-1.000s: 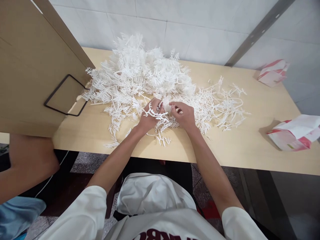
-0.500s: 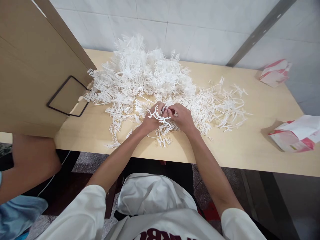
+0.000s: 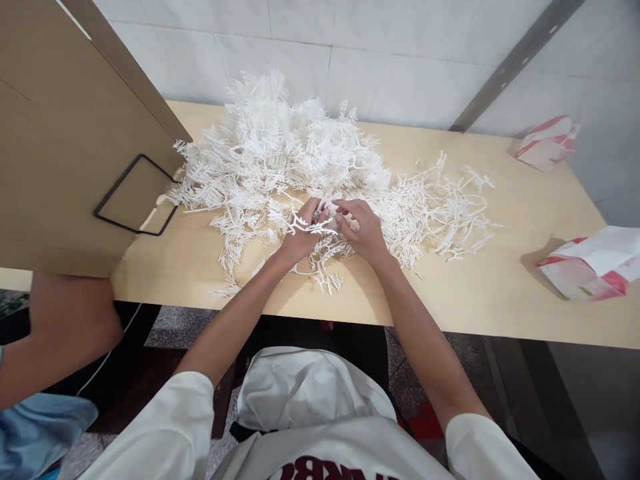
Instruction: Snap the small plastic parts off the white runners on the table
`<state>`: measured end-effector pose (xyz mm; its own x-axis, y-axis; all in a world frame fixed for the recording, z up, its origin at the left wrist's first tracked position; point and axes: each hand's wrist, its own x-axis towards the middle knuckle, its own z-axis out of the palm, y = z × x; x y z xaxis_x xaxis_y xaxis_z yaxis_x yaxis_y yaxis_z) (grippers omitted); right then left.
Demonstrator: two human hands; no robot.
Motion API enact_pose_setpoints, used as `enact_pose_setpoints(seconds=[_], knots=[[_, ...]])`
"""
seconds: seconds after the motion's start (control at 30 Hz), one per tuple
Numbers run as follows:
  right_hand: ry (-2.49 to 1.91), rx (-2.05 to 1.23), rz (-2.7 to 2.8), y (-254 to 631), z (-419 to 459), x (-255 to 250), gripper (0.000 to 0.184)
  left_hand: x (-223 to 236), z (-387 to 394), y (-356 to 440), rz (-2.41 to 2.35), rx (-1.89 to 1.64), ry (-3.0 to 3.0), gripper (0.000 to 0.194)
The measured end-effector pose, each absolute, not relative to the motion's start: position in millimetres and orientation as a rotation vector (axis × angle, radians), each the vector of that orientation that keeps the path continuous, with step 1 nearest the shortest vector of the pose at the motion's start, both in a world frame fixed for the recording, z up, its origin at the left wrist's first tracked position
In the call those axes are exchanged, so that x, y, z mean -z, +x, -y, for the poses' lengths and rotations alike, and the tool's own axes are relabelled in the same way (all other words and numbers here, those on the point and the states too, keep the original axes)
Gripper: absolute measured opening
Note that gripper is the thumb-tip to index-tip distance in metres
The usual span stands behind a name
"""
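Observation:
My left hand (image 3: pixel 301 233) is closed round a white branched plastic sprig (image 3: pixel 311 228), whose curved, twig-like end sticks out over the fingers. Close beside it, my right hand (image 3: pixel 364 230) has its thumb and forefinger parted, with the fingertips at the white pieces by the left hand. Whether those fingertips touch the sprig is hard to make out. Behind both hands rises a large heap of similar white sprigs (image 3: pixel 300 143). A looser tangle of bare white stems (image 3: pixel 450 207) lies to the right, and a few sprigs (image 3: pixel 325 277) rest below my hands.
A cardboard panel (image 3: pixel 75 147) with a black wire stand (image 3: pixel 137 197) borders the left side of the wooden table (image 3: pixel 480 293). Two red-and-white paper packets (image 3: pixel 585 267) sit at the right. Another person's arm (image 3: pixel 65 333) is at lower left. A tiled wall (image 3: pixel 400 73) stands behind.
My right thumb and forefinger have parted from their pinch against the left hand. The sprig in my left hand has turned and shifted slightly left.

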<state>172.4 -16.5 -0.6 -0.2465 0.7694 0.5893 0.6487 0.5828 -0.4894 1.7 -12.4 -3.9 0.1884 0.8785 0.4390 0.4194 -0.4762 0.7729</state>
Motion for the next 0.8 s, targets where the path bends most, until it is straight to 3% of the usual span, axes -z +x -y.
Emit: enact_pose_setpoints(seconds=[0.47, 0.8], knots=[[-1.110, -0.220, 2.064, 168, 20, 1, 0.010, -7, 14, -2, -1.087, -1.104, 2.026, 0.026], [-1.125, 0.099, 2.135, 172, 20, 2, 0.012, 3, 15, 4, -1.169, -1.061, 2.029, 0.014]])
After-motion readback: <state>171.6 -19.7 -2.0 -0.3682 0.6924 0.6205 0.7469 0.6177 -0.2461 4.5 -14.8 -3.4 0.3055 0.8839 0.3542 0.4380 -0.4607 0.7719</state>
